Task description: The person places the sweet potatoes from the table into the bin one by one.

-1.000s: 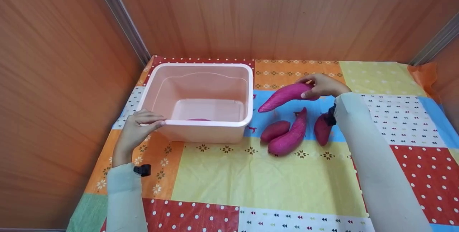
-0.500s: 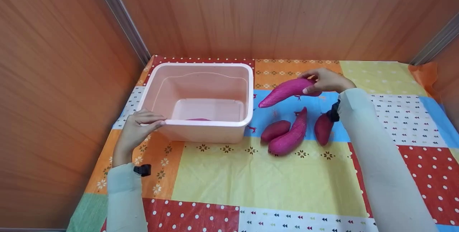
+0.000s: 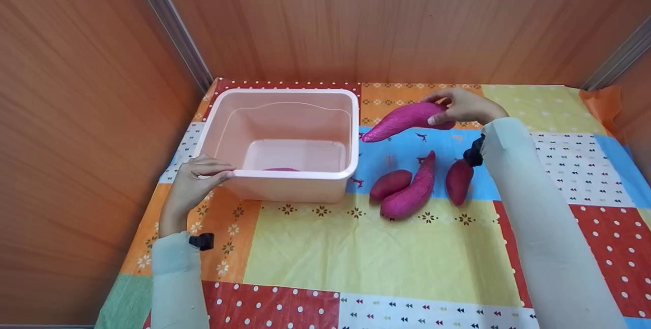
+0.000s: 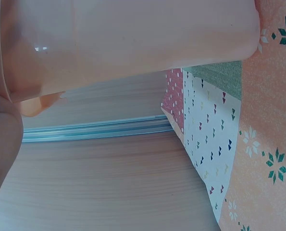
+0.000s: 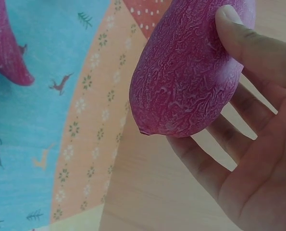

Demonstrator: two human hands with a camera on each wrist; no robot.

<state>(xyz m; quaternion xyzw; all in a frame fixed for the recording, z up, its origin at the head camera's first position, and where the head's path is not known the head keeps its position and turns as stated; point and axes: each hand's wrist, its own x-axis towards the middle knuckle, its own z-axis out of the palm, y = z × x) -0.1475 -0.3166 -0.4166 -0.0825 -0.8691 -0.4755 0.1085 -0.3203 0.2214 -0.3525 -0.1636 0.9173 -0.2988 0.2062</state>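
Note:
My right hand [image 3: 463,106] grips a long, curved, purple-skinned sweet potato [image 3: 404,119] by its thick end, thumb on the near side and fingers behind. Its thin tip points left, close to the right rim of a pale pink plastic tub [image 3: 292,186]. In the right wrist view the wrinkled skin of the sweet potato [image 5: 181,72] fills the middle. My left hand [image 3: 196,181] pinches the tub's near left rim between thumb and fingers. Inside the tub, a sliver of purple [image 3: 281,169] shows above the near wall; the rest is hidden.
On the patchwork cloth [image 3: 386,258], right of the tub, lie a small sweet potato [image 3: 390,185] and a curved sweet potato [image 3: 409,197] against each other. Another sweet potato [image 3: 459,181] lies under my right wrist. Wooden panels [image 3: 325,24] stand behind and at the sides.
My right hand has risen and moved slightly away from me with the sweet potato, toward the back of the cloth. The left hand and the tub have stayed in place.

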